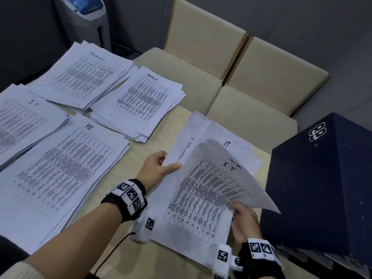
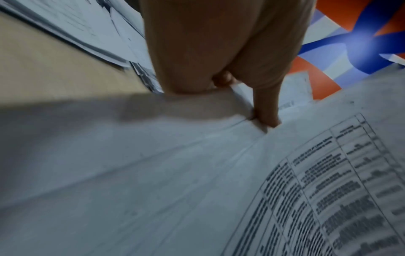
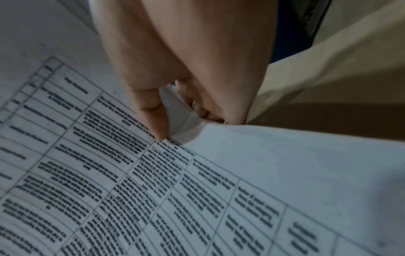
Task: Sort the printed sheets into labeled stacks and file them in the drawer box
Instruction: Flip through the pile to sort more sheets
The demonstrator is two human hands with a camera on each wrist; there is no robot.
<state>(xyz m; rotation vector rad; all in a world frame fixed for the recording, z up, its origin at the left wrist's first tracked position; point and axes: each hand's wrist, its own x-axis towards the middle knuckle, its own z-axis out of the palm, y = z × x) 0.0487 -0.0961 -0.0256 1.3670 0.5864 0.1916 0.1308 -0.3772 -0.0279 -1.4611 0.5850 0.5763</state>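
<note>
Sheets [image 1: 203, 200] marked "IT", printed tables, thin crumpled paper: left hand [image 1: 159, 168] pinches far edge, right hand [image 1: 244, 220] pinches lifted near corner. Stacks [image 1: 66, 164] left of fingers: "HR", "ADMIN". Navy box [image 1: 322, 184] right.

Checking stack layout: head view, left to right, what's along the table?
White paper stack marked "I.T" → stack marked "HR" → left hand holding unsorted printed sheets → right hand → dark navy box.

Beyond the worktop's [image 1: 161, 137] far edge stand two cream upholstered chairs [image 1: 203, 63] side by side, their seats tucked against it, and a grey-and-blue appliance [image 1: 84, 19] stands by the dark wall at upper left.
</note>
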